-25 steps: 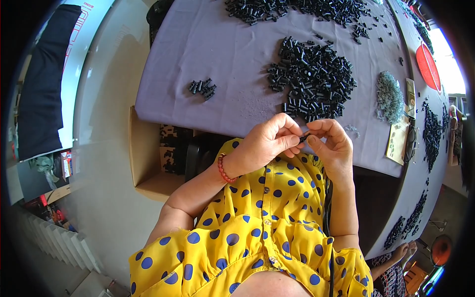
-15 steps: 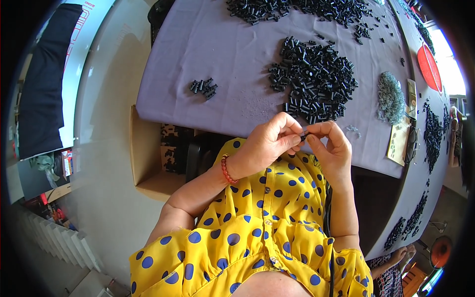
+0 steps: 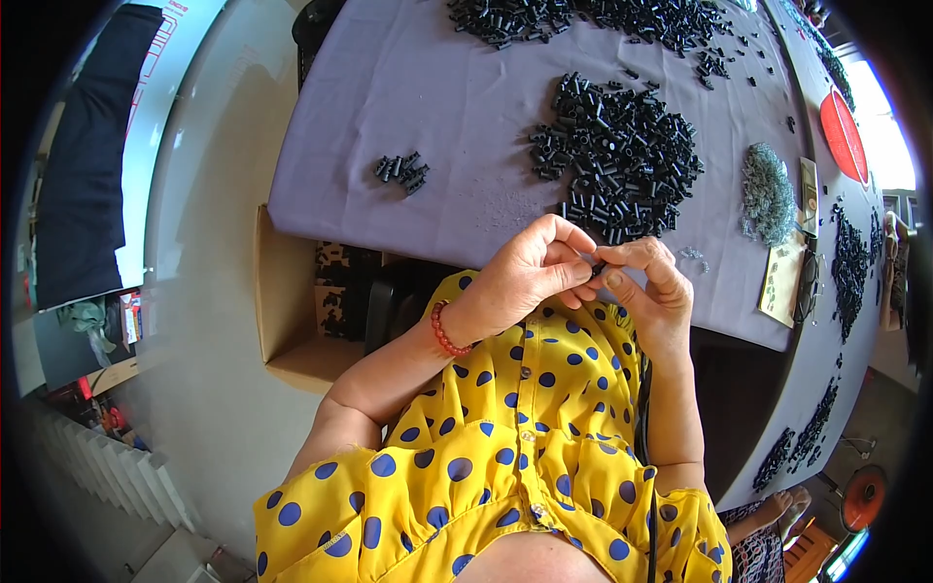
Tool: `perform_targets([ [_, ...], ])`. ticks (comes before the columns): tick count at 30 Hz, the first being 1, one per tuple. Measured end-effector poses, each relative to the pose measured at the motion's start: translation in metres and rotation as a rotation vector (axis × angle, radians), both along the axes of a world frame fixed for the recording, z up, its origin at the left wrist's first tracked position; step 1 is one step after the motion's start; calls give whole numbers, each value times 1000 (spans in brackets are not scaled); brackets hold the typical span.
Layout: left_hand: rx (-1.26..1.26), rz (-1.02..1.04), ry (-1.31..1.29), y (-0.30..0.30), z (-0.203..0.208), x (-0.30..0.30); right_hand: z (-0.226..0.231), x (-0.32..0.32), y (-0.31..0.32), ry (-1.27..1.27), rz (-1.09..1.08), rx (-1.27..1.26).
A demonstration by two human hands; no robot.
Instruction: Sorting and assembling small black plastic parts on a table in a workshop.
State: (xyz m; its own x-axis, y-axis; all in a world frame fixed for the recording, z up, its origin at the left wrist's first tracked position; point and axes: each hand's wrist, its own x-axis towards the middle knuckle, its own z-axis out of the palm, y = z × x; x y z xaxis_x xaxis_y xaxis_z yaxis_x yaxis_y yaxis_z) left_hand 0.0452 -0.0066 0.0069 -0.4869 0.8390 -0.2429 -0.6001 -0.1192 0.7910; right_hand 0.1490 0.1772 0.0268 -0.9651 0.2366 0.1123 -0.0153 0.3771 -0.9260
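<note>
My left hand [image 3: 533, 275] and my right hand [image 3: 649, 287] meet fingertip to fingertip just off the near edge of the cloth-covered table [image 3: 389, 107]. Between them is a small black tube-shaped piece [image 3: 597, 269], pinched by both and mostly hidden by the fingers. Right beyond my hands lies a large pile of similar black pieces [image 3: 622, 146]. A small group of black pieces [image 3: 402, 173] sits apart to the left. To the right is a heap of small clear pieces [image 3: 768, 194], with a few loose clear bits [image 3: 692, 255] nearer my right hand.
An open cardboard box [image 3: 292, 364] holding black pieces stands below the table's left edge. More black pieces [image 3: 622, 21] lie at the far side. On the right are a yellowish card [image 3: 780, 282], eyeglasses [image 3: 809, 284] and a red basket [image 3: 843, 136]. Another person's hands [image 3: 782, 510] show at lower right.
My fingers have shifted slightly around the black piece, and the right fingertips have closed in nearer to the left ones. The piles look the same.
</note>
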Motion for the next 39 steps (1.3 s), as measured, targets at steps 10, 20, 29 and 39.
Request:
perform_targets([
  [10, 33, 49, -79, 2, -3, 2, 4, -5, -18, 242, -56, 718],
  [20, 47, 41, -102, 2, -1, 1, 13, -4, -19, 202, -70, 827],
  [29, 56, 23, -268, -1, 0, -3, 14, -3, -21, 260, -37, 891],
  [39, 84, -9, -355, -4, -2, -5, 15, -4, -24, 360, -7, 913],
])
